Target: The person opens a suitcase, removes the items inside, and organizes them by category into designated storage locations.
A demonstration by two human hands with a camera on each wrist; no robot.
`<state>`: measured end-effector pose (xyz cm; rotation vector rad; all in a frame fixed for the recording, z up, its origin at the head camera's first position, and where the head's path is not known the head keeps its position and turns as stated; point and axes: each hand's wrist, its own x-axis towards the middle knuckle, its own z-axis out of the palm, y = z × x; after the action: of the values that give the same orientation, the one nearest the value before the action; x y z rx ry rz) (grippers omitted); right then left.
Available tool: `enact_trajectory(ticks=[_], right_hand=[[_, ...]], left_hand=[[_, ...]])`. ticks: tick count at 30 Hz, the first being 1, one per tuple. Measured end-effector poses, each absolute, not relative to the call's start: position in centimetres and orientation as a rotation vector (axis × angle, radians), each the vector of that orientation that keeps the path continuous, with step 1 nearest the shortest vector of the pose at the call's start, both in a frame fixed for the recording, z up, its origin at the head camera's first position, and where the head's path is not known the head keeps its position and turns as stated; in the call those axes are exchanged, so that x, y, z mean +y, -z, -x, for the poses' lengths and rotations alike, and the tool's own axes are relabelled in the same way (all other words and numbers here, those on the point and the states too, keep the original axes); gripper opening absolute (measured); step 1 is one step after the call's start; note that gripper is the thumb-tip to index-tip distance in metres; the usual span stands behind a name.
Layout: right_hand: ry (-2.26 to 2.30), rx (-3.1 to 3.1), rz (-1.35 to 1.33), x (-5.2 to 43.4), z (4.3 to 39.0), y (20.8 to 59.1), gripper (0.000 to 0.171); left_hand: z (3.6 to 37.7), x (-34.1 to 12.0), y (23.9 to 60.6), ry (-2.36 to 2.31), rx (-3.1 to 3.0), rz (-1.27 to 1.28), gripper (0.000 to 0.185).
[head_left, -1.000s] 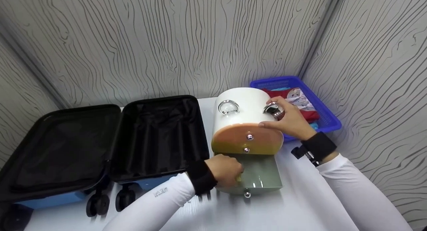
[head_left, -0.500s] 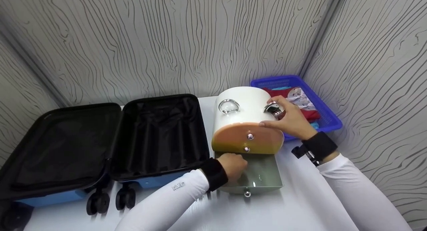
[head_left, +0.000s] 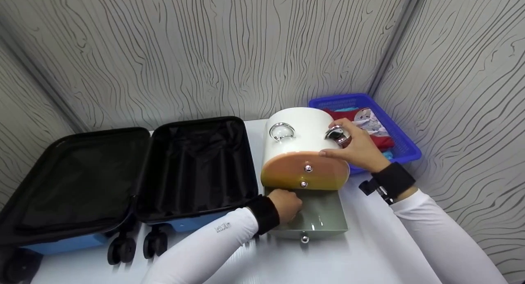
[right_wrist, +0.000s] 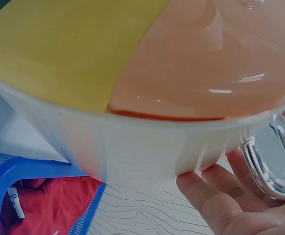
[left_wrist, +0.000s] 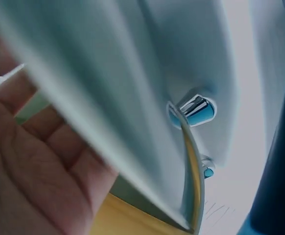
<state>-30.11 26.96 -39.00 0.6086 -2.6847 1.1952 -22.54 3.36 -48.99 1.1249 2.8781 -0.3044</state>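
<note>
A small drawer box (head_left: 297, 126) has a white rounded shell, two silver rings on top and an orange-and-yellow front. Its lowest drawer, a pale green one (head_left: 324, 210), is pulled out. My left hand (head_left: 285, 204) reaches into the left part of that drawer. In the left wrist view its palm faces the camera, while the drawer wall hides the fingertips and whatever they touch. My right hand (head_left: 359, 146) rests spread on the shell around the right silver ring (head_left: 336, 133), thumb at the front edge. In the right wrist view its fingertips (right_wrist: 186, 181) press against the white side.
An opened suitcase (head_left: 197, 169) with black lining lies left of the box, its wheels (head_left: 123, 249) towards me. Behind the box on the right stands a blue basket (head_left: 404, 148) with red and patterned cloth (head_left: 379, 141). Grey-patterned walls close off the back and right.
My left hand has moved right and deeper into the drawer. A small yellow thing seen at its fingers a second ago is hidden now. My right hand has stayed in place.
</note>
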Motion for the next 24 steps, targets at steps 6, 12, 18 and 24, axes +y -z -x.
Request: enact_trajectory(ticks=[6, 12, 18, 24], right_hand=[[-1.189, -2.700, -0.603, 27.0, 30.1, 38.9, 0.066], [-1.186, -2.696, -0.607, 27.0, 30.0, 38.8, 0.066], [-1.176, -2.690, -0.609, 27.0, 30.1, 38.9, 0.065], [-1.171, -2.698, -0.611, 27.0, 30.1, 39.1, 0.066]], left_hand=[[22.1, 2.9, 47.7, 0.237, 2.878, -1.176, 0.006], [20.4, 2.9, 45.6, 0.112, 2.938, -1.345, 0.006], [17.5, 3.2, 44.4, 0.035, 3.000, -1.433, 0.013], [15.3, 3.1, 45.7, 0.089, 3.086, -1.486, 0.016]])
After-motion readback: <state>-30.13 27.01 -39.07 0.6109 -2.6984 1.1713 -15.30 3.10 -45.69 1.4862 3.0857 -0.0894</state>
